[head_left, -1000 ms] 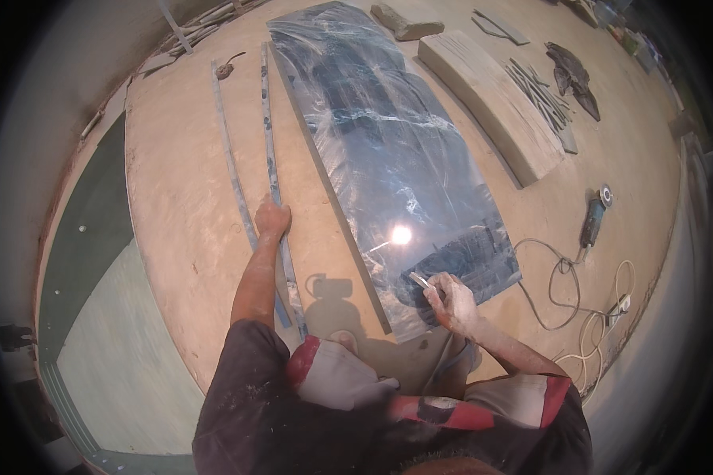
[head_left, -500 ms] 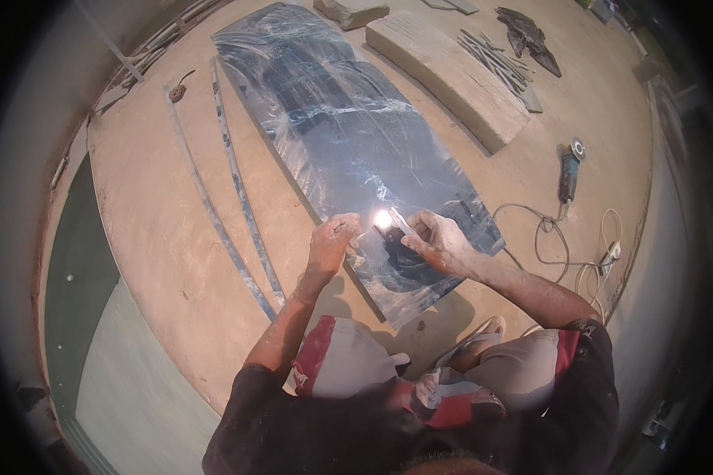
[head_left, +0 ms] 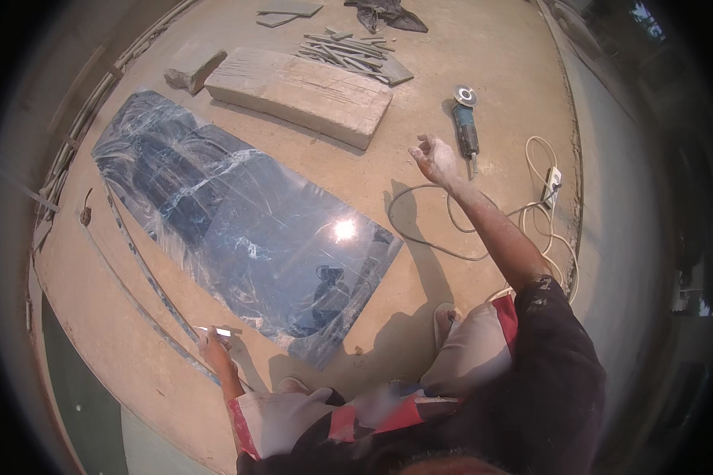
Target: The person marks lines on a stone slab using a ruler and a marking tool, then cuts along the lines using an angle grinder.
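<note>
My left hand [head_left: 218,355] is low on the left, closed round a slim white pen-like stick [head_left: 215,331]. It is beside the near left edge of a dark, glossy stone slab [head_left: 269,214] with pale veins and dusty streaks. Sun glare shines off the slab's right part. My right hand [head_left: 437,161], coated in pale dust, hovers over the floor right of the slab. Its fingers are loosely bent and apart, with nothing visible in them. Just to its right lies an angle grinder [head_left: 465,127], its disc at the far end, apart from the hand.
A long stone block [head_left: 301,91] lies beyond the slab, with a rough stone [head_left: 194,67] at its left and thin stone strips [head_left: 345,55] behind. Two long narrow strips [head_left: 146,265] lie left. Cables and a white power strip [head_left: 552,188] are at right.
The slim white stick has passed from my right hand to my left. My right hand has moved off the slab toward the grinder; my left has dropped left. The view has turned right.
</note>
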Demonstrator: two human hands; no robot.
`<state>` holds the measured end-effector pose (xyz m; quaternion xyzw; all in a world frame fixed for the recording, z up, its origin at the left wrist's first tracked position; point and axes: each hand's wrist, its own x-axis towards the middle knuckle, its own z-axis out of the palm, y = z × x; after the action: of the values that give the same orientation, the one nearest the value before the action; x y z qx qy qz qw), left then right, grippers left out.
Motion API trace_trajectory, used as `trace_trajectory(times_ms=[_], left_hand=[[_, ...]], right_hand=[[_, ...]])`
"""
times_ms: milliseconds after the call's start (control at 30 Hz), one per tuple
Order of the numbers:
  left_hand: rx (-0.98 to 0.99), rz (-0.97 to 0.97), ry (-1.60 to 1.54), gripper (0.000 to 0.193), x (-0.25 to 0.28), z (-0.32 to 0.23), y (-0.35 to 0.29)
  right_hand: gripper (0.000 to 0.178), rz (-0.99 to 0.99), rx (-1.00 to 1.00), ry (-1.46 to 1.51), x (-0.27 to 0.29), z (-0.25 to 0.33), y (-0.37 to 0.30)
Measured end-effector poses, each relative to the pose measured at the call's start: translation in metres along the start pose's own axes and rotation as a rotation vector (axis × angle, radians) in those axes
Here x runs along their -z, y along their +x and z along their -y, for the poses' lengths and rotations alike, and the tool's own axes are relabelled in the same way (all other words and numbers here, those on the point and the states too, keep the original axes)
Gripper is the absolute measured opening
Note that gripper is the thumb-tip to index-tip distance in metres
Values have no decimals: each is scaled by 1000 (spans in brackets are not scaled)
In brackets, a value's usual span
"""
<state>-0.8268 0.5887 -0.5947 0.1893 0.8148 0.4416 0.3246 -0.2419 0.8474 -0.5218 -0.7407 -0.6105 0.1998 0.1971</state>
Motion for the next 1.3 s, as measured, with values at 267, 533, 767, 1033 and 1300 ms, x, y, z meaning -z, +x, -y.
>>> trace_trajectory(times_ms=[267, 533, 767, 1033, 1300], left_hand=[[-114, -136, 918, 57, 53, 94, 48], [-269, -96, 1264, 48, 66, 63, 3], [-281, 308, 1403, 61, 73, -49, -38], [-744, 611, 660, 33, -160, -153, -147], [-870, 1150, 477, 62, -339, -101, -267]], right_hand=[[83, -194, -492, -227, 36, -222, 114], [77, -49, -626, -4, 31, -221, 176], [57, 153, -466, 421, 68, -242, 135], [57, -72, -77, 594, 150, -182, -68], [43, -251, -18, 710, 245, -110, -195]])
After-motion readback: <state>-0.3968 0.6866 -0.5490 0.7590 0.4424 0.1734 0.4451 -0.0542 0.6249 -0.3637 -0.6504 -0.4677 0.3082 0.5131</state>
